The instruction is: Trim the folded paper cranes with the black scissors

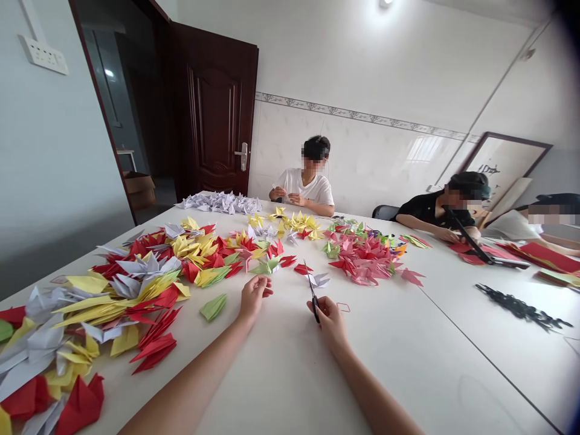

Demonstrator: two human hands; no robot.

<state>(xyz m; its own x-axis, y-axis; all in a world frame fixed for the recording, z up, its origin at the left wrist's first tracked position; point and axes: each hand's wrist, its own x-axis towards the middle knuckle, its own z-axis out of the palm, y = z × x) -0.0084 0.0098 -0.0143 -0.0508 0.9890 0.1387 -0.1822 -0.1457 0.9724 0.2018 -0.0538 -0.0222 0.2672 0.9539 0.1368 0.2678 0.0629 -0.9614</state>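
My right hand (332, 321) grips a pair of black-handled scissors (313, 294), its thin blades pointing away from me. To its left, my left hand (254, 297) hovers or rests above the white table with its fingers curled together; whatever may be between them is too small or hidden to make out. A folded green paper piece (213, 307) lies left of that hand. Just past the scissors are a white folded paper piece (319, 280) and a small red one (303, 270). A large heap of red, yellow and white folded paper pieces (149, 266) spreads along my left.
Pink folded pieces (365, 260) form a pile at centre right, white ones (222, 202) at the far left edge. Black strips (521, 307) lie on the right of the table (408, 356). Three people sit around it; one (308, 184) is opposite. A dark door (212, 109) stands behind.
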